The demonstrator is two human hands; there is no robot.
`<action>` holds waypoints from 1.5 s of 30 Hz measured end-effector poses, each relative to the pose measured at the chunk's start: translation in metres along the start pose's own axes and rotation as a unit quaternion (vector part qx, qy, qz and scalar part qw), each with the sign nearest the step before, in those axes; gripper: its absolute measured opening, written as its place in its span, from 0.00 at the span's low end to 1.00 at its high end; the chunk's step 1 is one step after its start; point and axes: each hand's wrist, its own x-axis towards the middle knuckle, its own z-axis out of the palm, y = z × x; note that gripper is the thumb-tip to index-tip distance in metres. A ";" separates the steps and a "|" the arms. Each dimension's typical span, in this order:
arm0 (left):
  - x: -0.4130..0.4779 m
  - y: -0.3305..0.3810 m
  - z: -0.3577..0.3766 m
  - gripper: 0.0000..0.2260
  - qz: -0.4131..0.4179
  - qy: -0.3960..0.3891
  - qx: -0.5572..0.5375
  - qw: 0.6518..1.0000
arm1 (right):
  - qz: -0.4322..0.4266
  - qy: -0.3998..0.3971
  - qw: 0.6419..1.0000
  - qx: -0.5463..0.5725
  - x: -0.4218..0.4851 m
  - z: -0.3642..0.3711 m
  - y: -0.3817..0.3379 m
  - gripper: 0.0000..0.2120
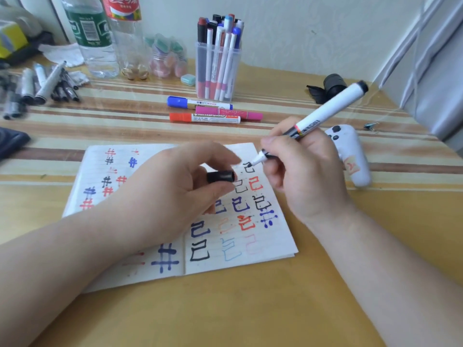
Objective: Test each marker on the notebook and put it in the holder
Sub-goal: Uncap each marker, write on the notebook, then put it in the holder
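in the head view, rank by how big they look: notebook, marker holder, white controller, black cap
1. notebook
2. marker holder and white controller look alike; holder sits farther back, right hand hides part of controller, so unranked
3. black cap in left hand

Yellow wooden desk [250,311] stood against a pale, faintly patterned wall [313,33], brown-and-cream striped covering [105,126] lay across its far half, pale grey drape or panel [441,78], blurred, rose at far right, light was soft and even.
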 end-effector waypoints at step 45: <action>0.000 0.001 0.010 0.09 0.068 -0.248 0.043 0.966 | 0.111 -0.200 0.957 -0.177 -0.048 -0.055 -0.006 0.06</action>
